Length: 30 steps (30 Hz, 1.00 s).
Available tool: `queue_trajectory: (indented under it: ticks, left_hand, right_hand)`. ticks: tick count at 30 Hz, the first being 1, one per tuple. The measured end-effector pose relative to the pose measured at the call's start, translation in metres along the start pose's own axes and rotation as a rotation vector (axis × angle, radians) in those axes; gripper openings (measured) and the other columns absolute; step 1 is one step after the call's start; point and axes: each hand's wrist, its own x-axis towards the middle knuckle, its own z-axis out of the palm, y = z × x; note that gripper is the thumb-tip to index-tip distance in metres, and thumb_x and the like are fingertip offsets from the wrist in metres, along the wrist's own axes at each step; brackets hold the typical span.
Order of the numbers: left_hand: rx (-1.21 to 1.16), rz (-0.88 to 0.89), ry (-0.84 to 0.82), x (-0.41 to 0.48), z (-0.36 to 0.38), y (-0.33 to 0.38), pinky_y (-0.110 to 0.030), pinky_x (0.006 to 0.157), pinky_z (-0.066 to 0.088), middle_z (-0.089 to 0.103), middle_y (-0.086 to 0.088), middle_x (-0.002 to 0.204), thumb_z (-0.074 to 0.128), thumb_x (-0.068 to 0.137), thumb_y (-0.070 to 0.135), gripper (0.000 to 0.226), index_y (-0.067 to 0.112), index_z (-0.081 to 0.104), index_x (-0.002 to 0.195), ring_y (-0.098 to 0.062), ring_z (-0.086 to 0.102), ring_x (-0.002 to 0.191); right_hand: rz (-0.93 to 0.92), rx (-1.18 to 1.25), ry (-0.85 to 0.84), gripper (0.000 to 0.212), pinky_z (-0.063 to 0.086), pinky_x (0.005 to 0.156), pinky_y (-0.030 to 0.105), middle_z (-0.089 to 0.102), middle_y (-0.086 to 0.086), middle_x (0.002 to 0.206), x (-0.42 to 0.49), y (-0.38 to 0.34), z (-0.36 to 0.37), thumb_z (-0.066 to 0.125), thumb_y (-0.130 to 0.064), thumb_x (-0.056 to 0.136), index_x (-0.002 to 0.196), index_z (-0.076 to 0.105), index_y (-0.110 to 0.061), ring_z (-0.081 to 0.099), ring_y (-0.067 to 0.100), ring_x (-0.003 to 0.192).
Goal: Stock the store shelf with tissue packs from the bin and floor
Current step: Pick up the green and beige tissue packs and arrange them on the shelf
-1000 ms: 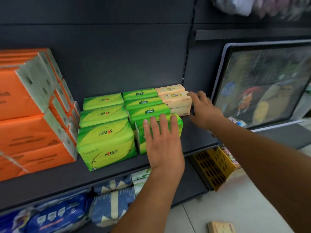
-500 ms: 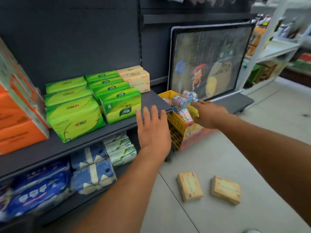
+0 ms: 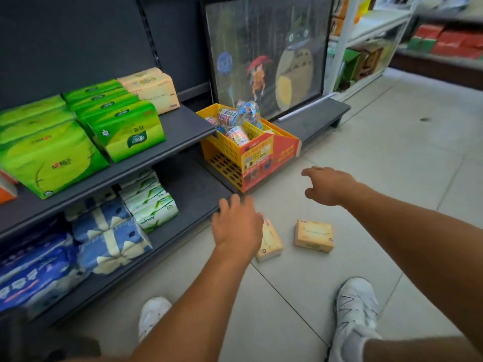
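Two tan tissue packs lie on the floor tiles: one partly hidden under my left hand, the other to its right. My left hand hovers over the nearer pack, fingers relaxed and holding nothing. My right hand is stretched out above the floor, fingers loosely spread, empty. On the dark shelf stand green tissue packs and tan packs at the back right.
A yellow bin with small colourful rolls sits on the floor right of the shelf. A framed picture leans behind it. Blue and white packs fill the lower shelf. My white shoes stand on the tiles.
Both hands have left the shelf and dropped toward the floor. The view has tilted down, showing the two tan packs and my shoes.
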Motion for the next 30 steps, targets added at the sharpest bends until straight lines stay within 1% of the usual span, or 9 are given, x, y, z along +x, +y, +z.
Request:
queue_trajectory:
  ticks: [4,8,12,16,20,23,25,28,30]
  left_hand:
    - [0.116,0.038,-0.141,0.004,0.041,-0.008,-0.041,0.103,0.036,0.04,-0.004,0.145,0.038,0.102,0.042,0.047,0.023,0.035,0.145,-0.026,0.034,0.134]
    - [0.192,0.054,-0.223,0.029,0.073,-0.023,-0.04,0.1,0.04,0.045,-0.004,0.141,0.038,0.103,0.04,0.042,0.023,0.039,0.141,-0.026,0.038,0.13]
    - [0.133,0.077,-0.273,0.064,0.106,-0.024,-0.039,0.098,0.042,0.048,-0.003,0.136,0.045,0.1,0.043,0.045,0.023,0.04,0.14,-0.024,0.043,0.126]
    - [0.026,0.051,-0.345,0.102,0.147,-0.021,-0.04,0.095,0.042,0.047,-0.002,0.138,0.056,0.095,0.044,0.052,0.024,0.04,0.141,-0.024,0.042,0.126]
    - [-0.167,-0.069,-0.44,0.137,0.198,-0.03,-0.042,0.101,0.038,0.041,-0.005,0.146,0.071,0.086,0.043,0.074,0.022,0.035,0.147,-0.027,0.037,0.133]
    - [-0.349,-0.197,-0.479,0.163,0.231,-0.034,-0.043,0.11,0.034,0.034,-0.009,0.152,0.078,0.076,0.05,0.097,0.017,0.028,0.152,-0.03,0.032,0.139]
    - [-0.371,-0.241,-0.512,0.178,0.25,-0.036,-0.043,0.112,0.033,0.032,-0.009,0.153,0.081,0.069,0.055,0.107,0.017,0.026,0.153,-0.031,0.032,0.14]
    - [-0.263,-0.197,-0.544,0.185,0.272,-0.04,-0.042,0.103,0.04,0.044,-0.009,0.141,0.085,0.06,0.058,0.098,0.018,0.043,0.14,-0.03,0.042,0.128]
    - [-0.298,-0.213,-0.529,0.182,0.281,-0.041,-0.041,0.098,0.045,0.052,-0.006,0.128,0.088,0.053,0.059,0.094,0.017,0.05,0.128,-0.027,0.047,0.121]
  right_hand:
    - [0.03,0.074,-0.056,0.059,0.04,0.102,0.041,0.04,0.002,0.154,0.004,0.014,0.04,0.049,-0.031,0.097,0.152,0.031,-0.025,0.044,0.028,0.135]
    - [0.037,0.122,-0.125,0.057,0.038,0.103,0.04,0.04,0.001,0.153,0.017,0.024,0.088,0.048,-0.032,0.098,0.152,0.031,-0.025,0.043,0.028,0.136]
    - [0.046,0.145,-0.184,0.056,0.038,0.102,0.038,0.041,0.0,0.152,0.033,0.037,0.131,0.048,-0.032,0.097,0.151,0.033,-0.024,0.043,0.027,0.135]
    - [0.075,0.142,-0.224,0.055,0.04,0.097,0.035,0.045,-0.001,0.149,0.046,0.055,0.162,0.048,-0.032,0.097,0.15,0.034,-0.026,0.046,0.026,0.131]
    - [0.134,0.162,-0.253,0.056,0.04,0.097,0.036,0.044,-0.002,0.149,0.06,0.074,0.187,0.048,-0.031,0.096,0.15,0.034,-0.026,0.046,0.026,0.131]
    - [0.187,0.201,-0.234,0.055,0.041,0.096,0.036,0.048,-0.001,0.147,0.071,0.082,0.201,0.05,-0.032,0.096,0.149,0.036,-0.026,0.048,0.025,0.129]
    - [0.214,0.238,-0.213,0.053,0.042,0.094,0.036,0.05,0.001,0.145,0.077,0.085,0.211,0.05,-0.032,0.096,0.148,0.037,-0.026,0.05,0.025,0.127]
    - [0.26,0.298,-0.205,0.051,0.043,0.09,0.035,0.052,0.003,0.143,0.08,0.087,0.228,0.05,-0.031,0.096,0.146,0.04,-0.026,0.052,0.026,0.124]
    - [0.287,0.32,-0.217,0.051,0.043,0.09,0.036,0.051,0.004,0.143,0.079,0.088,0.237,0.049,-0.031,0.096,0.146,0.04,-0.025,0.051,0.027,0.124]
